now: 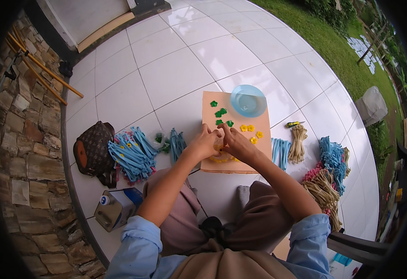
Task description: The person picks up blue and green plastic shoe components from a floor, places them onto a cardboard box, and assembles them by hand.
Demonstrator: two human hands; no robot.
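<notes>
Over the near half of a peach-coloured board (217, 96), my left hand (206, 142) and my right hand (237, 143) meet with fingers bent inward. Both close around something small and partly see-through, mostly hidden by the fingers. Just below them, a curved row of small yellow pieces (218, 159) lies at the board's near edge. Several green flower-shaped pieces (220, 112) are scattered beyond my hands. To the right of my right hand are several yellow flower-shaped pieces (251, 128). A translucent blue bowl (248, 101) stands at the board's far right corner.
Left are light-blue strap bundles (134, 156), a brown patterned bag (92, 149) and a metal can (116, 210). Right of the board lie blue straps (281, 152), beige cord bundles (298, 145), a yellow-handled tool (295, 124) and a bigger heap (323, 186). White tiles (175, 65) surround everything.
</notes>
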